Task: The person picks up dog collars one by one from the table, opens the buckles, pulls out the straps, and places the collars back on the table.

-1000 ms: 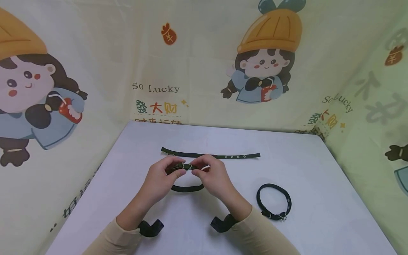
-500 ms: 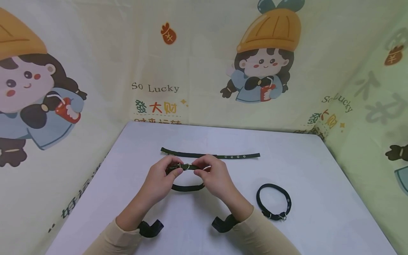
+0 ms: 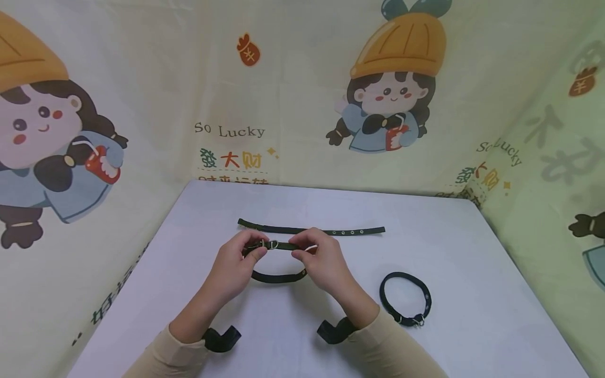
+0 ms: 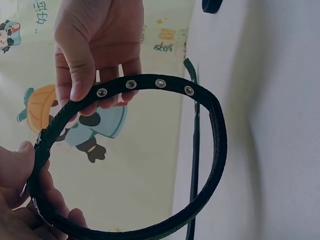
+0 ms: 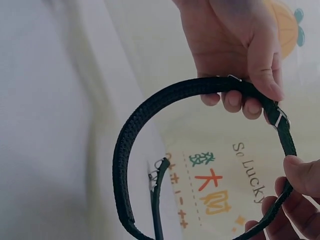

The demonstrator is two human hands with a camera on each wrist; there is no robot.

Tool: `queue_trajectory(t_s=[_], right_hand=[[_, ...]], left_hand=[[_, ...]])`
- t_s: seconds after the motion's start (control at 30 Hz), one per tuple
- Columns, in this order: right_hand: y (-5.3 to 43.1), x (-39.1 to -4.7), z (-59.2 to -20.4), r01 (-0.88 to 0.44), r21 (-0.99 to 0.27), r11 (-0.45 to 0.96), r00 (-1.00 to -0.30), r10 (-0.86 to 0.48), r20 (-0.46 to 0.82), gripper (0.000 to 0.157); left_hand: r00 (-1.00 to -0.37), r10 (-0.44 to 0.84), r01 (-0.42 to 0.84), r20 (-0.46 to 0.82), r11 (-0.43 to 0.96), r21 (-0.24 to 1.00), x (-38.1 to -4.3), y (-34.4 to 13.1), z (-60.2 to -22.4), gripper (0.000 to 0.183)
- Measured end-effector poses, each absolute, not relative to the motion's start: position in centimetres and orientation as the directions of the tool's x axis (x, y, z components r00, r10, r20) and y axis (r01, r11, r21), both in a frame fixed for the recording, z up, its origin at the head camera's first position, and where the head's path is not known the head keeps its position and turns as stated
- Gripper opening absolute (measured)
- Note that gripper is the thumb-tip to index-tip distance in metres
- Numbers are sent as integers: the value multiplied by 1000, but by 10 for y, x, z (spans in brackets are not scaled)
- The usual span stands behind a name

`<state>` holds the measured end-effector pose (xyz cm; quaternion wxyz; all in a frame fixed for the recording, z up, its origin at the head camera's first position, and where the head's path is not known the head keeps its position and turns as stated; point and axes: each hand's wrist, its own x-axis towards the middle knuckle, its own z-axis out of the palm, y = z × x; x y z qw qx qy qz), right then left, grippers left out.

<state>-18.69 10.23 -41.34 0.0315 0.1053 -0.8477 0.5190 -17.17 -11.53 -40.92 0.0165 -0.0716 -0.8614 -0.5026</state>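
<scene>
A dark collar [image 3: 279, 278] with a metal buckle and D-ring [image 3: 273, 244] is held up in a loop above the table. My left hand [image 3: 236, 265] pinches it beside the buckle, thumb in front and fingers behind. The right hand [image 3: 326, 262] pinches the strap on the other side of the D-ring. In the left wrist view, several metal eyelets [image 4: 131, 84] run along the strap from the right hand [image 4: 100, 45]. The right wrist view shows the strap threaded through the hardware [image 5: 281, 119] between both hands, with the left hand [image 5: 235, 50] at the top.
A straight dark collar [image 3: 359, 232] with eyelets lies behind the hands on the white table [image 3: 472, 315]. To the right rests another collar [image 3: 405, 299], fastened into a ring. Patterned cloth [image 3: 302, 105] hangs behind the table and along its sides.
My hands have moved slightly apart, the right one rightward along the strap and the left one a little left. More strap shows between them, and the collar's loop looks wider.
</scene>
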Motion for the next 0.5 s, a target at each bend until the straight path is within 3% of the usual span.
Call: queue_trajectory(t_s=[0.5], right_hand=[[113, -187, -416, -193, -872, 449, -981, -112, 160, 27]], left_hand=[[-995, 66, 98, 76, 462, 881, -172, -116, -410, 25]])
